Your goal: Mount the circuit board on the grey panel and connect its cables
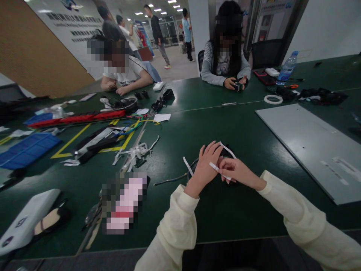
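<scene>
- Head camera: the person sits at a green table (197,124), and both cream sleeves come in from the lower edge.
- The left hand (207,165) lies on top of a dark bundle (224,153) with the fingers stretched over it. I cannot tell if it really grips the bundle.
- The right hand (237,171) is just beside the left one and touches it. Its fingertips pinch a white strip (217,168) that runs across between the two hands.
- More white strip ends stick out to the left of the left wrist and over the bundle.
- The bundle rests on the table, in the middle and near the person, mostly hidden under the hands.
- A thin grey cable (170,180) lies on the table, left of the bundle.
- To the right lies a grey panel (310,146). Behind it are a roll of white tape (273,99) and a water bottle (287,69).
- Across the table two co-workers sit; one holds a small black thing (237,87) in both hands.
</scene>
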Demonstrator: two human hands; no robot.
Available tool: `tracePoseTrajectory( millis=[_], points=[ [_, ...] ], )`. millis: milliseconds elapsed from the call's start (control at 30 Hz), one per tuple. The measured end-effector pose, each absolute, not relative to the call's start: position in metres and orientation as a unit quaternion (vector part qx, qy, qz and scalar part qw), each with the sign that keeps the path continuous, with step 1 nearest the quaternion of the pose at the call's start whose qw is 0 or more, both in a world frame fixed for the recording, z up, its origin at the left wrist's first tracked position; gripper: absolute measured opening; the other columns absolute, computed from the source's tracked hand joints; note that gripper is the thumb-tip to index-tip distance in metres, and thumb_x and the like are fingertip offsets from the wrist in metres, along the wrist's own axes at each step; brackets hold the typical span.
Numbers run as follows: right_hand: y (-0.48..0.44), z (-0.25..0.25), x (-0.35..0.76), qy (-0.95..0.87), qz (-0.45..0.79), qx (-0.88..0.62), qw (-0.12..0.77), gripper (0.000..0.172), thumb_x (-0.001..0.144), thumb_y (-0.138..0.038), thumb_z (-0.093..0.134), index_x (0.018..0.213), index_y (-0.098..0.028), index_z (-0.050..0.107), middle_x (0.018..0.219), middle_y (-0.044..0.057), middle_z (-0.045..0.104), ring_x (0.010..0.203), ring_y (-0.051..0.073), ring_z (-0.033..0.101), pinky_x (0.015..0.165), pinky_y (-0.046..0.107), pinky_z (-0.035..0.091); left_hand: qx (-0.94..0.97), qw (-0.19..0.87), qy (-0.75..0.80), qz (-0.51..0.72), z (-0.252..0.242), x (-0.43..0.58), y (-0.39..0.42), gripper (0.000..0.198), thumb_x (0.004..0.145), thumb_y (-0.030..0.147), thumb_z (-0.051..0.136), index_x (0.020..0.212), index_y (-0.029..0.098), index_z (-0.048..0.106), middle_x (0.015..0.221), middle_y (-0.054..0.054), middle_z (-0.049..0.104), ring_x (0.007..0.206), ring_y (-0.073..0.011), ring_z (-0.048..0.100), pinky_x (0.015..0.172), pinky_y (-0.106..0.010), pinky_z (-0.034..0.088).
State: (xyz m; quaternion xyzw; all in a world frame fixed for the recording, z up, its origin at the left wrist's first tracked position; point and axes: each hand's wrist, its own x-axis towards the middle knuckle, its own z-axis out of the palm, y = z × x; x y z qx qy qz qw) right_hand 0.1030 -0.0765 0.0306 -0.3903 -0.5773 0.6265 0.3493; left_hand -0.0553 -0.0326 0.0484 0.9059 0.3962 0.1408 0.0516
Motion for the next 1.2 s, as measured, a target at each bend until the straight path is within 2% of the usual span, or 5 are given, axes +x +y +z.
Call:
tracePoseTrajectory(
  millis=[433,800,900,1033,1200],
  points=[
    [-0.08,0.024,0.098,-0.586,0.57,-0.464,0.34,0.042,0.075,-0.058,0.062,0.074,-0.016,0.056,0.058,-0.001,0.06,0.042,0.008,0.052,0.042,0.022,0.042,0.921,0.084,0.362,0.116,0.046,-0.045,-0.041,0.045,0.092,0.026,0.038,0.138,0.023,0.036,0.148,-0.006,0.035,0.141,-0.0217,0.023,0.116,-0.048,0.02],
    [-0.078,0.037,0.114,-0.608,0.511,-0.482,0.37,0.042,0.084,-0.059,0.05,0.086,-0.018,0.059,0.059,0.0,0.061,0.046,0.013,0.058,0.045,0.025,0.048,0.925,0.137,0.32,0.15,0.039,-0.052,-0.034,0.047,0.091,0.026,0.043,0.137,0.02,0.035,0.145,-0.01,0.039,0.137,-0.021,0.033,0.112,-0.043,0.029],
    [-0.064,0.035,0.147,-0.623,0.368,-0.567,0.394,0.044,0.087,-0.058,0.044,0.09,-0.017,0.06,0.061,0.002,0.061,0.05,0.014,0.059,0.051,0.026,0.048,0.927,0.121,0.326,0.143,0.038,-0.056,-0.031,0.044,0.09,0.029,0.048,0.133,0.02,0.041,0.144,-0.01,0.04,0.137,-0.0238,0.032,0.111,-0.046,0.03],
    [-0.041,0.018,0.22,-0.598,0.017,-0.711,0.37,0.04,0.091,-0.048,0.038,0.097,-0.016,0.062,0.088,0.011,0.066,0.08,0.022,0.062,0.075,0.036,0.046,0.93,0.11,0.326,0.13,0.037,-0.062,-0.028,0.051,0.086,0.039,0.055,0.132,0.02,0.043,0.139,-0.012,0.044,0.132,-0.0265,0.038,0.11,-0.047,0.031],
    [-0.038,-0.021,0.301,-0.467,-0.166,-0.808,0.318,0.056,0.091,-0.048,0.033,0.127,-0.008,0.048,0.133,0.028,0.042,0.119,0.036,0.042,0.089,0.051,0.036,0.935,0.103,0.318,0.122,0.033,-0.066,-0.024,0.06,0.082,0.047,0.06,0.134,0.021,0.042,0.138,-0.011,0.045,0.13,-0.027,0.04,0.11,-0.046,0.03]
  ],
)
